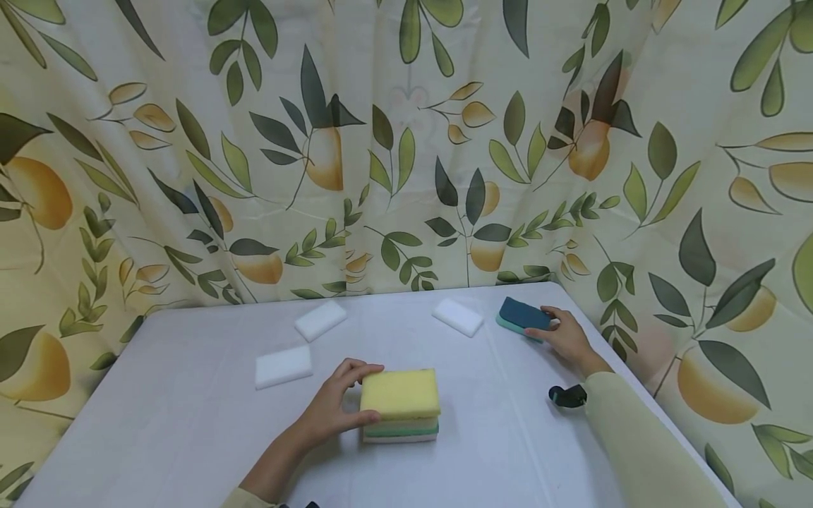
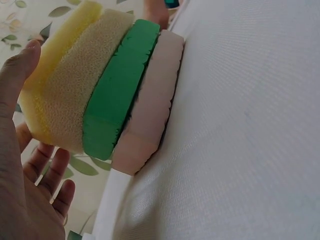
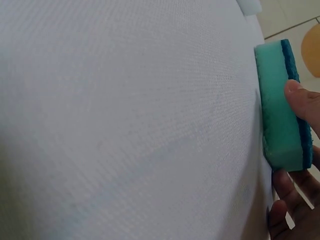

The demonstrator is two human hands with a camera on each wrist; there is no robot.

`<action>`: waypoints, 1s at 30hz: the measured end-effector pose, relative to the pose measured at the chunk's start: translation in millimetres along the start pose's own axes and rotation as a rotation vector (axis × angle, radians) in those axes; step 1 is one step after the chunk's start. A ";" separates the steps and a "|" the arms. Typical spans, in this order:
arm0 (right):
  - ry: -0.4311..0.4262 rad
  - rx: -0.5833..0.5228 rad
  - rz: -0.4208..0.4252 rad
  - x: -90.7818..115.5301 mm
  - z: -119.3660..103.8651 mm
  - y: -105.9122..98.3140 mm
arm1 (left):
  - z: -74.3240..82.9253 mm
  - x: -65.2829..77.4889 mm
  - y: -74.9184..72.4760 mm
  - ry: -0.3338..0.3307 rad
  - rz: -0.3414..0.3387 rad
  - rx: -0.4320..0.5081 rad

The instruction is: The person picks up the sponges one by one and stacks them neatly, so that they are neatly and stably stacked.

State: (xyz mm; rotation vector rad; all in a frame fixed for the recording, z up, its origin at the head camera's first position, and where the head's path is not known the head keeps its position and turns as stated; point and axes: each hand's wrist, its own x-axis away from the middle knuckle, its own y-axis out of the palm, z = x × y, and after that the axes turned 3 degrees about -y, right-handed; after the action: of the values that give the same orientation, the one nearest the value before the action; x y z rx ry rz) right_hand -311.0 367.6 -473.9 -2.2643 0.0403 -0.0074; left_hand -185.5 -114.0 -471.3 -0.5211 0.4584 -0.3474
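Observation:
A stack of sponges stands on the table: a yellow-topped beige sponge (image 1: pixel 400 393) above a green sponge (image 2: pixel 116 92), with a pale pinkish sponge (image 2: pixel 150 100) at the bottom. My left hand (image 1: pixel 339 402) holds the top sponge by its left end, thumb on the near edge and index finger on the far edge. At the table's far right, my right hand (image 1: pixel 568 339) grips the right end of a teal sponge with a dark blue top (image 1: pixel 524 315). In the right wrist view that teal sponge (image 3: pixel 280 105) lies flat against the tablecloth.
Three white sponge blocks lie on the table: one (image 1: pixel 284 366) left of the stack, another (image 1: pixel 320 321) behind it, a third (image 1: pixel 458 317) left of the teal sponge. A leaf-and-fruit patterned curtain (image 1: pixel 413 212) hangs behind the white-covered table (image 1: pixel 190 423).

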 end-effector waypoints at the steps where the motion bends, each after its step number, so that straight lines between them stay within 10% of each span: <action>1: 0.005 -0.003 -0.003 0.2 -0.1 0.2 | 0.1 0.0 0.0 0.000 -0.001 0.001; 30: -0.042 0.068 -0.039 11.3 -11.8 -3.1 | -0.2 0.3 0.2 -0.013 -0.005 -0.004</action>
State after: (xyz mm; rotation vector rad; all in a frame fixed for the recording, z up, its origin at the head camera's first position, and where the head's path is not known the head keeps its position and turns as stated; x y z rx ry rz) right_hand -299.9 360.2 -464.1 -2.1964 -0.0262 0.0181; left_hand -185.3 -114.0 -471.7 -0.5280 0.4456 -0.3483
